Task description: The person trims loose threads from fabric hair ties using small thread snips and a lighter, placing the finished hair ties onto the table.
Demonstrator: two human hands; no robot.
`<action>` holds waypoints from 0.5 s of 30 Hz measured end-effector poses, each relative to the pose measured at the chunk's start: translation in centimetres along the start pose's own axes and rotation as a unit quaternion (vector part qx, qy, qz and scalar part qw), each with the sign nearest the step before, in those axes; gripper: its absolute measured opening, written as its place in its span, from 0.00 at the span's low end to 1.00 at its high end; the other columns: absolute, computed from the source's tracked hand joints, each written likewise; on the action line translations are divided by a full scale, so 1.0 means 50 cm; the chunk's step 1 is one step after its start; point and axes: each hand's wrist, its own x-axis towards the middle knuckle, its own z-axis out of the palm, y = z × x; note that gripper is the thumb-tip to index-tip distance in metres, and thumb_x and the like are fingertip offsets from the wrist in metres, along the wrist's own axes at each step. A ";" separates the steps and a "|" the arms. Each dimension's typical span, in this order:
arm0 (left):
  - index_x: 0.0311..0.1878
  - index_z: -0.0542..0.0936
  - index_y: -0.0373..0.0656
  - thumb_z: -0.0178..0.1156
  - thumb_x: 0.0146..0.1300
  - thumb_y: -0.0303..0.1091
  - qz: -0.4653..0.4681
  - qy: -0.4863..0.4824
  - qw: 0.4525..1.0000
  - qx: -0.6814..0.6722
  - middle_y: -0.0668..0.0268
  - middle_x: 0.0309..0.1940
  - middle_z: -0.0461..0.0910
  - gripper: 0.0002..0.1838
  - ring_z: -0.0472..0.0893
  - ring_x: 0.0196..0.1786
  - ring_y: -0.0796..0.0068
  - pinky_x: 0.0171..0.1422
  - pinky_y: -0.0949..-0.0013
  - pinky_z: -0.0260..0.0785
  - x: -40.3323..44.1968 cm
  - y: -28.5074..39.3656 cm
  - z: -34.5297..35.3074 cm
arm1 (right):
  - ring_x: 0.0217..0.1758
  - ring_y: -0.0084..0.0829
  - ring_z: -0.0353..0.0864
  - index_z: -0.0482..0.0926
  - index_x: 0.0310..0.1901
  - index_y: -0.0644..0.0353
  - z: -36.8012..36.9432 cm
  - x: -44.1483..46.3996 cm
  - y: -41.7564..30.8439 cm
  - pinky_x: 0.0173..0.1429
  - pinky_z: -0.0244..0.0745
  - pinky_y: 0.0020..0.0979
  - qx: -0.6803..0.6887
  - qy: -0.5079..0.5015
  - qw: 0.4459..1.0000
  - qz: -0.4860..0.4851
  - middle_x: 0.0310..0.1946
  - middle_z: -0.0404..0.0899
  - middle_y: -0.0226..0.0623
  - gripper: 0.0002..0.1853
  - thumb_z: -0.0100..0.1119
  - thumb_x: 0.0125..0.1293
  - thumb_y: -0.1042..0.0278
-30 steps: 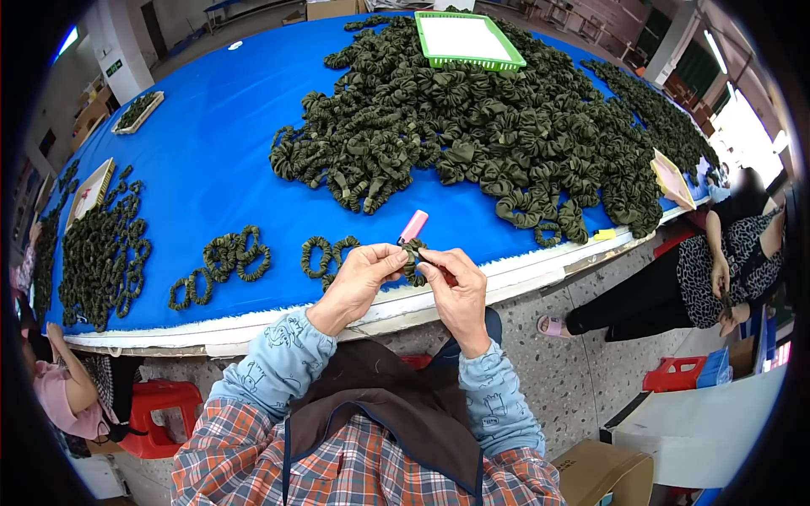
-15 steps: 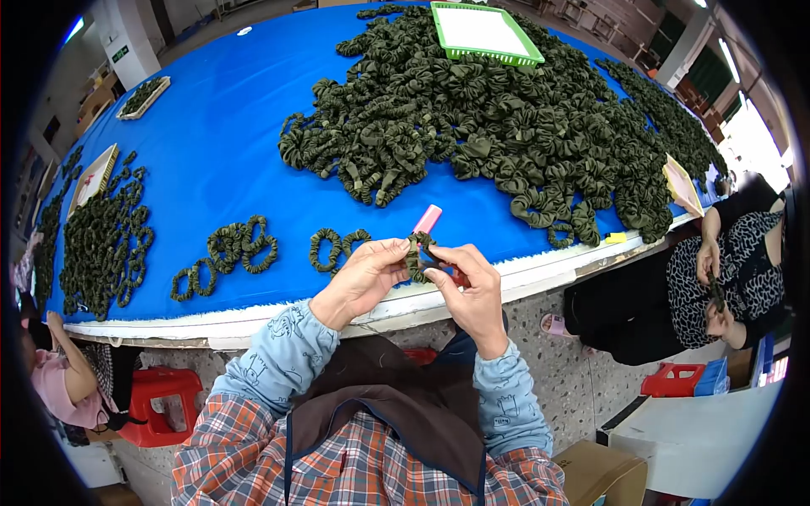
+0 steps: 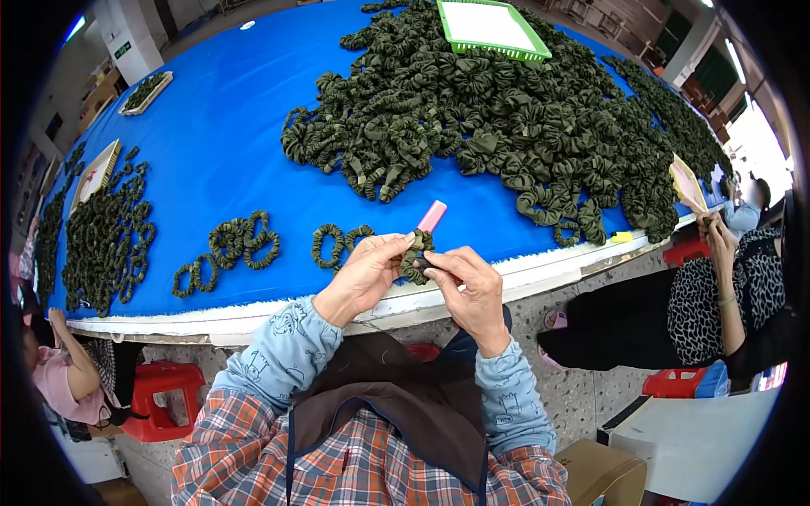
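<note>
A dark green scrunchie [image 3: 412,271] is pinched between the thumb and fingers of my left hand [image 3: 368,271], just above the table's front edge. My right hand [image 3: 472,291] is closed beside it, fingertips at the scrunchie's right side. A small dark object [image 3: 421,262] sticks out from those fingertips against the scrunchie; its kind is hard to make out. Just behind my hands, a pink stick-like object [image 3: 432,216] lies on the blue cloth. Two scrunchies [image 3: 327,244] lie left of it, the right one partly hidden by my left hand.
A large heap of scrunchies [image 3: 523,126] covers the blue table [image 3: 228,110], with a green tray [image 3: 494,29] on top. More scrunchies [image 3: 240,240] lie at left. A yellow object [image 3: 622,237] sits near the edge. Co-workers sit left and at right [image 3: 717,295]; a red stool [image 3: 164,401] stands left.
My right fingertips have moved slightly left to the scrunchie, and the dark object now shows against it. The co-worker at right has raised a hand towards the table edge.
</note>
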 end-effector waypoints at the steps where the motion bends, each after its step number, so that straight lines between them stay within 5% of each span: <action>1: 0.44 0.81 0.35 0.59 0.69 0.27 0.001 0.000 1.000 0.000 0.63 0.38 0.83 0.06 0.82 0.38 0.78 0.48 0.80 0.74 -0.001 0.003 0.003 | 0.28 0.22 0.72 0.85 0.46 0.55 -0.001 0.004 0.000 0.31 0.68 0.23 0.000 0.000 1.000 -0.001 0.34 0.80 0.29 0.15 0.69 0.55 0.78; 6: 0.43 0.82 0.34 0.62 0.67 0.27 0.003 -0.003 0.999 0.053 0.62 0.37 0.84 0.07 0.83 0.39 0.77 0.50 0.80 0.74 -0.019 0.008 0.021 | 0.28 0.17 0.69 0.83 0.48 0.61 -0.008 0.019 0.004 0.31 0.64 0.20 0.146 0.040 0.980 0.127 0.33 0.79 0.29 0.12 0.65 0.62 0.77; 10: 0.44 0.83 0.34 0.65 0.63 0.26 0.015 -0.033 0.984 0.175 0.61 0.41 0.84 0.08 0.83 0.43 0.76 0.55 0.77 0.73 -0.034 0.016 0.027 | 0.28 0.14 0.66 0.81 0.49 0.63 -0.005 0.041 0.049 0.30 0.61 0.17 0.300 -0.080 0.935 0.173 0.28 0.74 0.24 0.10 0.63 0.67 0.73; 15: 0.45 0.85 0.35 0.66 0.62 0.25 -0.039 -0.018 0.967 0.251 0.60 0.45 0.83 0.08 0.81 0.47 0.76 0.58 0.74 0.71 -0.048 0.029 0.014 | 0.28 0.13 0.65 0.80 0.49 0.63 -0.014 0.035 0.049 0.31 0.60 0.16 0.275 -0.102 0.935 0.198 0.25 0.72 0.22 0.09 0.62 0.69 0.72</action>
